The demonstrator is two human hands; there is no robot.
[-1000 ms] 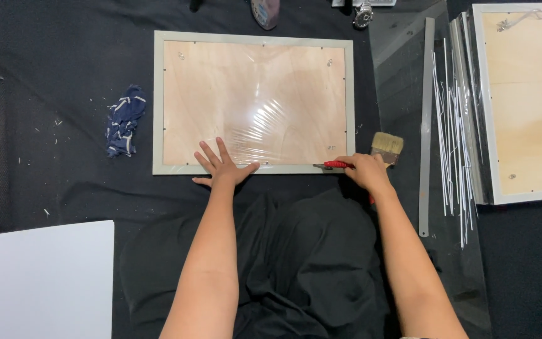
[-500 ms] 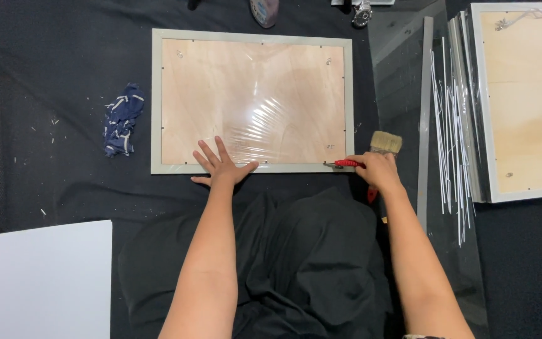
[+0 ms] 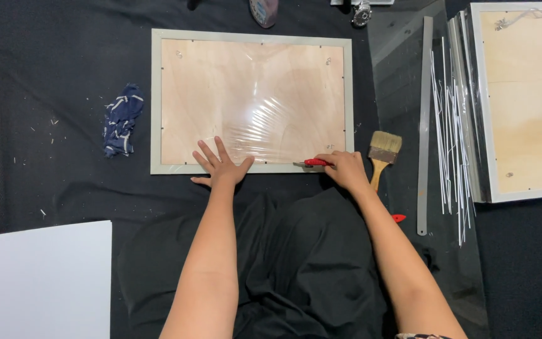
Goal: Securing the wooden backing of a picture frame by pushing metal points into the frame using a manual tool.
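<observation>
Left hand (image 3: 221, 166) lies flat, fingers spread, grasping nothing, on the plastic-wrapped frame (image 3: 252, 37). Right hand (image 3: 345, 169) grips a red-handled cutter (image 3: 312, 162) at the frame's lower edge.

The frame (image 3: 156, 100) is pale grey around a light wood backing (image 3: 221, 88). The cutter (image 3: 315, 162) is red. The rag (image 3: 120, 120) is navy with white stripes, on black cloth (image 3: 64, 56).
</observation>
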